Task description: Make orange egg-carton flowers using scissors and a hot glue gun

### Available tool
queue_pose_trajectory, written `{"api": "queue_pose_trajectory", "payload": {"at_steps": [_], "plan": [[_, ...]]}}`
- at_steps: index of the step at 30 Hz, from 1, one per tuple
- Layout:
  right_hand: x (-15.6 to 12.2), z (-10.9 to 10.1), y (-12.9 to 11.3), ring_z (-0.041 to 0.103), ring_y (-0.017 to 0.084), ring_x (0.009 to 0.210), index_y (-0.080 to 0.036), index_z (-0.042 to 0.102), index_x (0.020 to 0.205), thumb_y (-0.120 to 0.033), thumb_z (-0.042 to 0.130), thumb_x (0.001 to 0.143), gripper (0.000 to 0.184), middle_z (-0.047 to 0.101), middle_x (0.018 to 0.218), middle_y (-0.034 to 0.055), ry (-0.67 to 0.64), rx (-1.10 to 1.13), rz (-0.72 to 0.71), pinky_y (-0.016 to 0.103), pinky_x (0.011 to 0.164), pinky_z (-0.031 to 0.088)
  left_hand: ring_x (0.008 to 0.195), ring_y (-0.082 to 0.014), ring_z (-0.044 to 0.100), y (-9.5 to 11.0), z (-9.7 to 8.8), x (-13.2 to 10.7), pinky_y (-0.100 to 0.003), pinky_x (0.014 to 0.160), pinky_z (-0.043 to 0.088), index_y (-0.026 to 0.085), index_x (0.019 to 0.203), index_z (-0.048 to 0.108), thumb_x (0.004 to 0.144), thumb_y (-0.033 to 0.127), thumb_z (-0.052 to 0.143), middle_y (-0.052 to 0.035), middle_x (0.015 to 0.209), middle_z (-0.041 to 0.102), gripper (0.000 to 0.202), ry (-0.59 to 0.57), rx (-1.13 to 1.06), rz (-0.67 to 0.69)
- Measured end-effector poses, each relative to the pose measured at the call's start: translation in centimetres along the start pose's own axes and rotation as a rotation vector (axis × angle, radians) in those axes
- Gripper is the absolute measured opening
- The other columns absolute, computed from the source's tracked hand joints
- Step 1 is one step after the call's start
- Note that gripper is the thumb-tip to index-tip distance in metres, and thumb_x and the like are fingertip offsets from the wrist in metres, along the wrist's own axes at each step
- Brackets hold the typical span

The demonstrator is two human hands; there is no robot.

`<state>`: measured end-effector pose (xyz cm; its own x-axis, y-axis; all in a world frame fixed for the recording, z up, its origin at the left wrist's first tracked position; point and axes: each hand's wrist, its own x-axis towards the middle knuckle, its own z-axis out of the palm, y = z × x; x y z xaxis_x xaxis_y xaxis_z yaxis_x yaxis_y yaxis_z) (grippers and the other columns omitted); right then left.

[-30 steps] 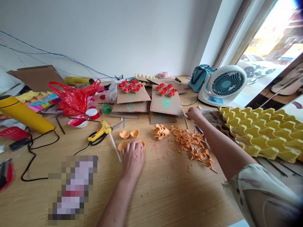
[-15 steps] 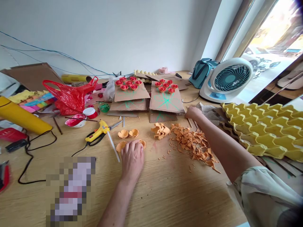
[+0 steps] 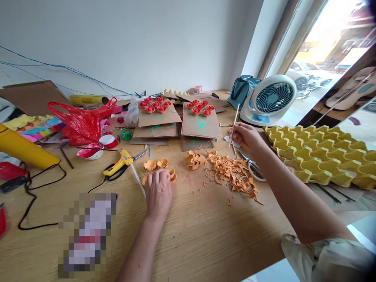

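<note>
My right hand pinches a thin wooden stick, which stands nearly upright above the table. Just below it lies another stick, partly hidden. My left hand is curled over the orange flower cups, its fingers closed at a cup on their right side; the fingertips are hidden. Another cup peeks out at the left of this hand. Behind it sit two more orange cups, a left one and a right one. Scissors lie under my right forearm.
Orange scraps and cut orange carton pieces lie mid-table. A yellow glue gun rests at left. Red flowers stand in cardboard. Yellow egg trays and a fan are at right.
My right hand has drawn back from beside the cardboard and lifted a wooden stick. The scissors have come into view. My left hand stays at the cups; the view has shifted slightly.
</note>
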<state>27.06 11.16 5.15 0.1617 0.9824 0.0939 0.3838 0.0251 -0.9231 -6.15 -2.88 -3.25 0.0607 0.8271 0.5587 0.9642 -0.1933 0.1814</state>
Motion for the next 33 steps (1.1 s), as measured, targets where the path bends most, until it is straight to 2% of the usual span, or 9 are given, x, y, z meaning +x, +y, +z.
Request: {"api": "queue_pose_trajectory", "payload": {"at_steps": [2,3,6,9,13,19,26,33], "plan": [[-3.2,1.3,-0.9,0.058,0.008,0.054,-0.019,0.063,0.1,-0.028,0.056,0.097,0.012,0.071,0.084,0.0025,-0.189,0.453,-0.051,0.02,0.054,0.053,0.092,-0.0295,0.059,-0.1,-0.1,0.1,-0.041,0.084,0.044,0.021,0.096,0.056,0.099,0.017,0.042,-0.0127,0.106,0.068,0.015,0.029,-0.025,-0.011],[-4.7,2.0,-1.2,0.056,0.007,0.052,-0.02,0.063,0.097,-0.029,0.062,0.093,0.01,0.07,0.079,0.0007,-0.289,0.609,-0.053,0.019,0.052,0.052,0.094,-0.0296,0.06,-0.2,-0.1,0.1,-0.041,0.084,0.045,0.021,0.095,0.055,0.099,0.017,0.041,-0.0134,0.105,0.067,0.015,0.048,-0.05,-0.016],[-8.7,4.1,-2.1,0.056,0.006,0.051,-0.019,0.064,0.093,-0.033,0.073,0.086,0.018,0.07,0.076,-0.001,-0.474,0.865,-0.026,0.017,0.05,0.05,0.098,-0.0288,0.064,-0.3,-0.3,0.0,-0.04,0.084,0.047,0.021,0.097,0.052,0.099,0.017,0.04,-0.0142,0.104,0.067,0.013,0.12,-0.152,-0.052],[-11.3,5.9,-2.2,0.055,0.005,0.049,-0.019,0.064,0.088,-0.035,0.079,0.082,0.023,0.072,0.076,-0.0007,-0.549,0.985,0.03,0.016,0.05,0.051,0.091,-0.0254,0.067,0.2,-0.6,-0.4,-0.036,0.079,0.048,0.021,0.101,0.051,0.1,0.019,0.038,-0.0114,0.1,0.069,0.012,0.173,-0.282,-0.104],[-13.0,7.5,-1.2,0.057,0.005,0.05,-0.019,0.064,0.083,-0.036,0.084,0.078,0.026,0.073,0.075,-0.0009,-0.499,1.071,0.077,0.016,0.049,0.05,0.079,-0.0186,0.064,2.3,-1.2,-1.0,-0.028,0.071,0.046,0.022,0.095,0.051,0.099,0.021,0.043,-0.0046,0.087,0.066,0.01,0.136,-0.496,-0.122],[-14.2,8.2,0.2,0.061,0.008,0.056,-0.021,0.065,0.086,-0.041,0.083,0.081,0.028,0.072,0.078,-0.0008,-0.433,1.035,0.088,0.018,0.053,0.052,0.061,-0.0117,0.047,5.3,-2.4,-1.4,-0.022,0.059,0.037,0.02,0.092,0.056,0.098,0.027,0.049,0.0022,0.074,0.056,0.011,-0.163,-0.919,-0.192],[-14.6,8.2,0.5,0.062,0.008,0.06,-0.021,0.067,0.091,-0.04,0.082,0.082,0.025,0.073,0.081,-0.001,-0.414,1.046,0.066,0.019,0.058,0.052,0.058,-0.0113,0.04,5.9,-2.6,-1.6,-0.024,0.057,0.031,0.017,0.087,0.064,0.099,0.045,0.05,0.0037,0.062,0.047,0.033,-0.411,-1.19,-0.313],[-14.8,8.5,0.6,0.062,0.008,0.063,-0.023,0.067,0.093,-0.042,0.081,0.082,0.026,0.073,0.083,-0.0014,-0.436,1.071,0.04,0.02,0.059,0.051,0.056,-0.0108,0.038,6.0,-2.8,-1.9,-0.026,0.057,0.03,0.016,0.086,0.066,0.099,0.051,0.05,0.0044,0.058,0.044,0.041,-0.449,-1.264,-0.332]]}}
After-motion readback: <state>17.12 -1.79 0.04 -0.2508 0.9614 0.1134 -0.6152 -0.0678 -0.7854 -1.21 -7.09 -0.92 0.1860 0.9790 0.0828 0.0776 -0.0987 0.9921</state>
